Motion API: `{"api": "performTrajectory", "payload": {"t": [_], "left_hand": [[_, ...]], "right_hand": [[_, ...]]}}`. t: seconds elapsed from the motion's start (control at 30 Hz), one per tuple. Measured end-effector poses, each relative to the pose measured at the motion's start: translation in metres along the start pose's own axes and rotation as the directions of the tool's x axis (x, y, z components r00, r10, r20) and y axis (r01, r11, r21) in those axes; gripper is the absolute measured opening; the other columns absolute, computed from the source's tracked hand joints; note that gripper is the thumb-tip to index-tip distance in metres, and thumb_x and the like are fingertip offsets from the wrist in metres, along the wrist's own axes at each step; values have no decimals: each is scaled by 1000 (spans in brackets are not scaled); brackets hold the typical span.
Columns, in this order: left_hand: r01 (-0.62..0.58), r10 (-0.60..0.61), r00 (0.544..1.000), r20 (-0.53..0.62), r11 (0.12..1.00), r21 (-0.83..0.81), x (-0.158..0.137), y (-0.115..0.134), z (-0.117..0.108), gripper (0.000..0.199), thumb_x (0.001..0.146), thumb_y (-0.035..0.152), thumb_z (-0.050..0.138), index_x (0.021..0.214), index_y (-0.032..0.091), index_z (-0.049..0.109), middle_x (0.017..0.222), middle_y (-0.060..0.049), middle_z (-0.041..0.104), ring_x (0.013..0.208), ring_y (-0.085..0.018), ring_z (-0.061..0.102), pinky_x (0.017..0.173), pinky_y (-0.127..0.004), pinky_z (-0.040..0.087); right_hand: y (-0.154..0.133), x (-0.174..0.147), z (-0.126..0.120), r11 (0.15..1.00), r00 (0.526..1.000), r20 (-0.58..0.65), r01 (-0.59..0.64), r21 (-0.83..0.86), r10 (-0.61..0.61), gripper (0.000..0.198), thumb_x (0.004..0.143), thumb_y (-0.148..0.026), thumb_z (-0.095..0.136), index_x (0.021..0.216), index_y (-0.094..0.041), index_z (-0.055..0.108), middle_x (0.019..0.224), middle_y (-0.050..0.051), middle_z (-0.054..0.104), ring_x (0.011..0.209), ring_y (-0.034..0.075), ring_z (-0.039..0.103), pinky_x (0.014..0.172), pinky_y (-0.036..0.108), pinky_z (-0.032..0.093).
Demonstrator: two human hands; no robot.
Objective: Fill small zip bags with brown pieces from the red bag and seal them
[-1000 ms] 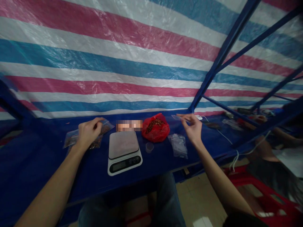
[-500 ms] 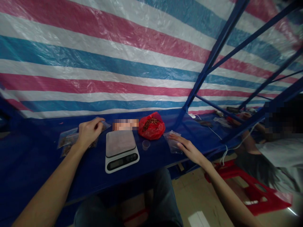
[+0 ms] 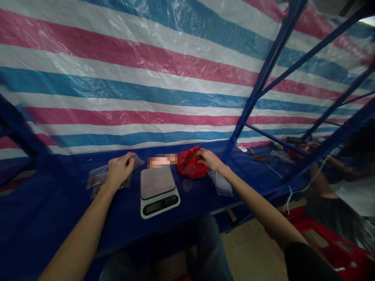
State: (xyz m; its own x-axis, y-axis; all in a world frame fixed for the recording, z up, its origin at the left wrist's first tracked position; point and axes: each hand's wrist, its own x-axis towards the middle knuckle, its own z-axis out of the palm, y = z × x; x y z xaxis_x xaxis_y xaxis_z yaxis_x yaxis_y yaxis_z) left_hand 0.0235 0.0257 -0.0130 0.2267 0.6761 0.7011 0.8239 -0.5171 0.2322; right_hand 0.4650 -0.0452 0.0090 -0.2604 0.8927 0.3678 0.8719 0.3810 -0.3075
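Note:
My left hand (image 3: 119, 170) is closed, with its fingertips pinching a small clear plastic bag (image 3: 138, 161). Under and beside that wrist lie several zip bags (image 3: 98, 177) with brown bits in them. My right hand (image 3: 210, 160) reaches into the mouth of a red plastic bag (image 3: 191, 170) that holds small reddish-brown pieces (image 3: 190, 159). Its fingers are bent down among the pieces, and what they grip is hidden. Between my hands sits a white kitchen scale (image 3: 159, 193) with a bare plate. A small clear cup (image 3: 187, 184) stands right of the scale.
Clear bags (image 3: 223, 185) lie under my right forearm. A blurred-out item (image 3: 162, 160) is behind the scale. Blue metal posts (image 3: 254, 93) and a striped sheet (image 3: 146, 78) bound the blue table (image 3: 123, 230). At the right, another person works near a white cable (image 3: 288, 199).
My right hand has left the clear bags and moved up and left into the red bag. My left hand keeps its place by the zip bags. The whole view has shifted slightly.

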Motion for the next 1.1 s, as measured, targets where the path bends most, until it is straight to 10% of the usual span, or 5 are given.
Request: {"api": "performTrajectory", "payload": {"t": [0.8, 1.1], "left_hand": [[-18, 18, 1000, 10, 1000, -8, 3, 4, 2, 38, 93, 30, 46, 102, 22, 82, 81, -4, 83, 69, -21, 76, 69, -28, 51], [-13, 14, 999, 36, 1000, -25, 2, -2, 5, 39, 95, 31, 45, 106, 21, 81, 91, -7, 84, 76, -22, 79, 73, -29, 52]], "right_hand": [[6, 28, -8, 999, 999, 36, 27, -38, -26, 38, 81, 6, 58, 99, -18, 81, 103, 8, 82, 95, 23, 76, 90, 32, 56], [7, -14, -7, 999, 999, 49, 25, -20, -24, 31, 97, -11, 64, 124, -21, 75, 117, 11, 79, 108, 27, 74, 99, 40, 55]]}}
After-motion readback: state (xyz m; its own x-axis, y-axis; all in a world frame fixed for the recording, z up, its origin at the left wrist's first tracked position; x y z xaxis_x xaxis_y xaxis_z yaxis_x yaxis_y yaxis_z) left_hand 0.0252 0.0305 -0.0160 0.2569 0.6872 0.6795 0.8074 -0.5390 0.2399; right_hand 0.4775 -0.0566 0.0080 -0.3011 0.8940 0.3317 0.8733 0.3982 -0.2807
